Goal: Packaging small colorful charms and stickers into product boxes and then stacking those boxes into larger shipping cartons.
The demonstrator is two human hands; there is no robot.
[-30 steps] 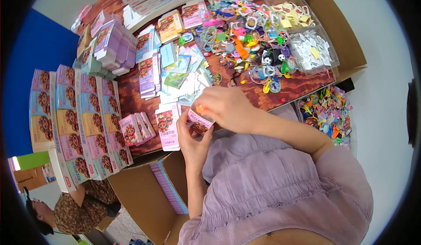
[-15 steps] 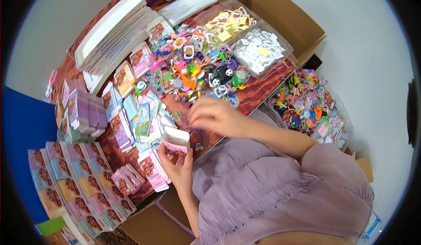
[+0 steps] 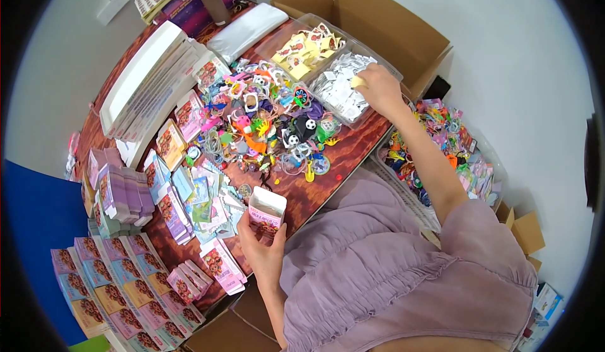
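Note:
My left hand grips a small pink-and-white carton, its top flaps raised and its mouth facing up. Over a clear plastic tray of white paper slips, my right hand reaches down with fingers bent together. A yellow paper piece lies right at its fingertips. The fingertips are partly hidden, so what they pinch does not show. Beside that tray, another compartment holds yellow printed pieces. A heap of small colourful toys spreads across the table between the hands.
Flat cartons and loose cards lie left of my left hand. Stacked packed boxes stand at lower left, white trays at the back. A large cardboard box is behind the slips; a bin of toys sits beyond the table edge.
My right hand has moved away from near the carton, up and right to the white slips. The left hand still holds the carton. The whole view has shifted slightly.

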